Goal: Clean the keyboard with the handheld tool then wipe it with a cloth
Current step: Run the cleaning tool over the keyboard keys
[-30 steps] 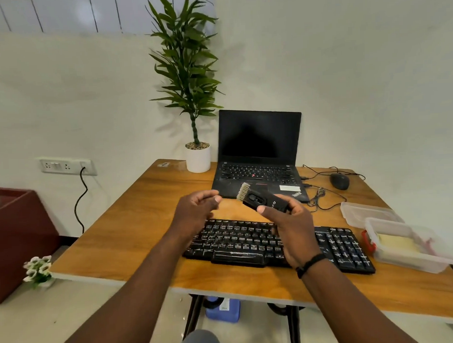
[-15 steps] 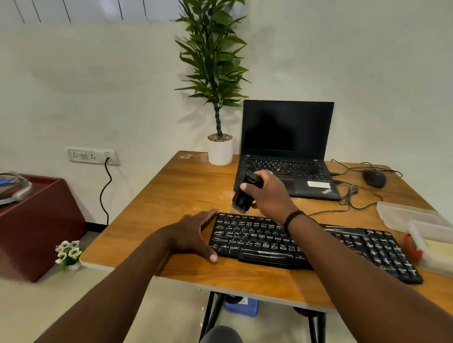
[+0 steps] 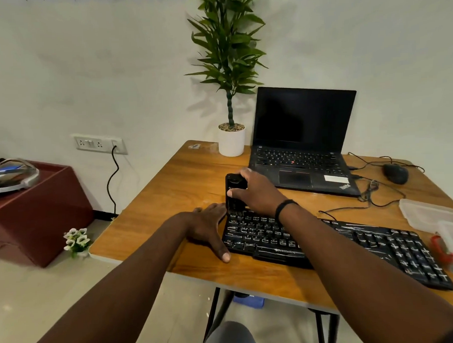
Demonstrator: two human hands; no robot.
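Right hand [image 3: 257,193]: fingers curled round the black brush [image 3: 234,194], held upright at frame centre.
Brush: tip on the keyboard's [image 3: 325,247] upper-left corner.
Left hand [image 3: 209,228]: spread flat on the counter [image 3: 169,194], touching the keyboard's left edge.

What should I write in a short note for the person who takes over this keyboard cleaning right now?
Right hand grips the black handheld brush, upright, bristles down on the keyboard's far left corner.
Left hand lies flat on the table, against the keyboard's left end, steadying it.
Done: tool picked up and set on the keys.
Left: brush along the rows, then wipe with a cloth. No cloth is clearly seen; perhaps in the plastic containers at the right.
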